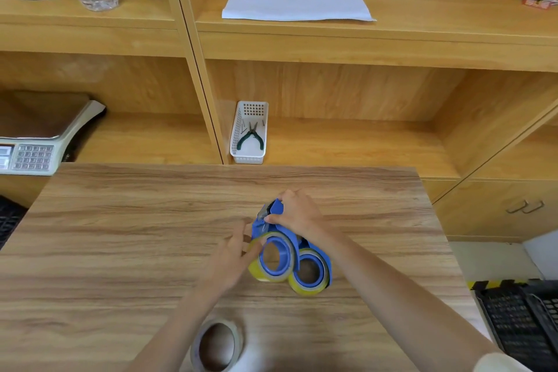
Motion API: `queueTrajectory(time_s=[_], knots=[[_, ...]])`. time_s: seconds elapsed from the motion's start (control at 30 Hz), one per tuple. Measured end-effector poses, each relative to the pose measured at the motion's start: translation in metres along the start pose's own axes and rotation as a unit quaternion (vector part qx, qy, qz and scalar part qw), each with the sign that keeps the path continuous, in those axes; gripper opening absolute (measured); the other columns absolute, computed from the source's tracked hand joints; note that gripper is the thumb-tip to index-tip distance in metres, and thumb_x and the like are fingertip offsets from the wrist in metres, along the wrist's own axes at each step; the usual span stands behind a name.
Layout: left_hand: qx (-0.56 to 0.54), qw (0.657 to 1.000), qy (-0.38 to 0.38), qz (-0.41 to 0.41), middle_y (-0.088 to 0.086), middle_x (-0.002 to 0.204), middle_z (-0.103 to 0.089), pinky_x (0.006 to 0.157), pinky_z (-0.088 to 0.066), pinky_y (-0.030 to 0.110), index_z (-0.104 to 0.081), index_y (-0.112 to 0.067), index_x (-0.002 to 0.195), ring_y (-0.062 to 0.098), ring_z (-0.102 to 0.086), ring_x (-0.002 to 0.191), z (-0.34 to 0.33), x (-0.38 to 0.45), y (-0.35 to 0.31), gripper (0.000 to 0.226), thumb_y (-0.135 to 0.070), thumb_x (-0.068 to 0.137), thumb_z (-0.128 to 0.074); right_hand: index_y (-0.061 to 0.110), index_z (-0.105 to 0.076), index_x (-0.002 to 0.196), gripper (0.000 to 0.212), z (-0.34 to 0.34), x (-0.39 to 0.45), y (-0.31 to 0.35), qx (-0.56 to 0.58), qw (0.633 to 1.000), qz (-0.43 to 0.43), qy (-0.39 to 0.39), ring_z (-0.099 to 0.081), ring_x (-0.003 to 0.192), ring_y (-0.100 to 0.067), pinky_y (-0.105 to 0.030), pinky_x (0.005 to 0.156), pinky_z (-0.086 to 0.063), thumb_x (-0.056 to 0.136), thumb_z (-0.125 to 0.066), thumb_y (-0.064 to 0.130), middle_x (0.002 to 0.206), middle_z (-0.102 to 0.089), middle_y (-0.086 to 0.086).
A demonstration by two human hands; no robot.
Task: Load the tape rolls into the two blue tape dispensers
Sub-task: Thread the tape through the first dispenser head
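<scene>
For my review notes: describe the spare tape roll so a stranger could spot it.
On the wooden table, look at its near edge, below the two blue tape dispensers. The loose tape roll lies flat there, pale and whitish, in no dispenser.

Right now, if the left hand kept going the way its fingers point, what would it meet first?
The left hand points up-right; its fingers already seem to touch the yellowish tape roll on the nearer blue dispenser, so it meets that first.

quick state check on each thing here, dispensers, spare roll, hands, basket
near dispenser: yellowish roll on its hub, both hands on it
far dispenser: roll loaded, untouched
spare roll: loose, flat on table
left hand: fingers at roll's edge
right hand: pinching dispenser's top
basket: holds pliers
</scene>
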State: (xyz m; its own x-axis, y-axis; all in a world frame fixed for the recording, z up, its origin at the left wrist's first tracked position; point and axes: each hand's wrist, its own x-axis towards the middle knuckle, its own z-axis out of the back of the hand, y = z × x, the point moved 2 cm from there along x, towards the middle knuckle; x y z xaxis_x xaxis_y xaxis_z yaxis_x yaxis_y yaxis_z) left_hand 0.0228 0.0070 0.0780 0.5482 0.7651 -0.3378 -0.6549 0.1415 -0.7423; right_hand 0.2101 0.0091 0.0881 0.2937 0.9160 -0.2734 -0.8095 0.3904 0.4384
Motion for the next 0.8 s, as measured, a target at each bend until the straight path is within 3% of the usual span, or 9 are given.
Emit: queueTrajectory(time_s=[0.13,0.27,0.37,0.4,0.5,0.6,0.7,0.8], knots=[[0.221,0.974,-0.032,-0.034,0.005,0.113,-0.067,0.073,-0.052,0.038,-0.002,-0.027,0.156,0.029,-0.067,0.094,-0.011,0.004,0.018,0.081,-0.052,0.095,-0.049,0.015,-0.043,0.072,0.049,-0.020,0.004,0.011,-0.018,0.999,-0.022,0.027,-0.051,0.071,-0.023,-0.031,0.050,-0.033,0.079,-0.073,0.053,0.072,-0.049,-0.002],[0.322,0.946,-0.013,-0.017,0.008,0.110,-0.067,0.075,-0.051,0.038,0.014,-0.019,0.154,0.030,-0.067,0.094,-0.017,0.008,0.039,0.084,-0.041,0.098,-0.045,0.015,-0.041,0.074,0.048,-0.044,0.005,0.022,-0.052,0.997,-0.020,0.050,-0.041,0.056,-0.016,-0.030,0.045,-0.025,0.083,-0.070,0.052,0.064,-0.042,0.000],[0.398,0.913,-0.053,-0.073,0.008,0.098,-0.072,0.078,-0.053,0.037,0.013,-0.013,0.150,0.025,-0.068,0.086,-0.024,0.014,0.052,0.095,-0.039,0.091,-0.058,0.016,-0.035,0.065,0.053,-0.063,0.008,0.022,-0.051,0.997,-0.020,0.058,-0.033,0.048,-0.014,-0.029,0.042,-0.024,0.084,-0.070,0.051,0.058,-0.038,0.000],[0.412,0.908,-0.037,-0.065,0.009,0.103,-0.071,0.084,-0.052,0.037,0.015,-0.012,0.150,0.025,-0.066,0.094,-0.026,0.017,0.056,0.094,-0.038,0.093,-0.055,0.016,-0.032,0.063,0.056,-0.069,0.009,0.022,-0.051,0.997,-0.022,0.058,-0.031,0.047,-0.014,-0.028,0.042,-0.024,0.083,-0.071,0.051,0.057,-0.037,0.001],[0.359,0.931,0.058,0.020,0.015,0.120,-0.064,0.093,-0.045,0.035,0.016,-0.012,0.154,0.029,-0.059,0.112,-0.029,0.028,0.068,0.089,-0.034,0.097,-0.049,0.016,-0.031,0.060,0.058,-0.080,0.011,0.022,-0.043,0.997,-0.035,0.056,-0.032,0.047,-0.013,-0.028,0.041,-0.024,0.082,-0.072,0.051,0.056,-0.037,0.001],[0.291,0.953,0.068,0.057,0.016,0.117,-0.066,0.088,-0.048,0.038,0.015,-0.016,0.154,0.033,-0.061,0.110,-0.031,0.036,0.078,0.092,-0.030,0.095,-0.053,0.015,-0.036,0.064,0.055,-0.089,0.014,0.020,-0.036,0.996,-0.053,0.060,-0.037,0.051,-0.014,-0.028,0.043,-0.026,0.081,-0.073,0.053,0.059,-0.039,0.001],[0.241,0.965,0.066,0.075,0.013,0.122,-0.062,0.083,-0.049,0.038,0.009,-0.019,0.156,0.033,-0.063,0.105,-0.031,0.043,0.090,0.094,-0.027,0.090,-0.058,0.010,-0.055,0.090,0.050,-0.095,0.021,0.018,-0.042,0.996,-0.053,0.066,-0.055,0.074,-0.022,-0.031,0.056,-0.038,0.080,-0.071,0.056,0.079,-0.056,-0.004],[0.226,0.969,0.063,0.073,0.013,0.133,-0.052,0.083,-0.049,0.039,0.005,-0.020,0.157,0.035,-0.062,0.109,-0.030,0.048,0.093,0.096,-0.021,0.088,-0.062,0.009,-0.057,0.114,0.060,-0.101,0.025,0.018,-0.028,0.996,-0.058,0.066,-0.063,0.097,-0.029,-0.034,0.065,-0.043,0.080,-0.072,0.056,0.103,-0.065,-0.009]])
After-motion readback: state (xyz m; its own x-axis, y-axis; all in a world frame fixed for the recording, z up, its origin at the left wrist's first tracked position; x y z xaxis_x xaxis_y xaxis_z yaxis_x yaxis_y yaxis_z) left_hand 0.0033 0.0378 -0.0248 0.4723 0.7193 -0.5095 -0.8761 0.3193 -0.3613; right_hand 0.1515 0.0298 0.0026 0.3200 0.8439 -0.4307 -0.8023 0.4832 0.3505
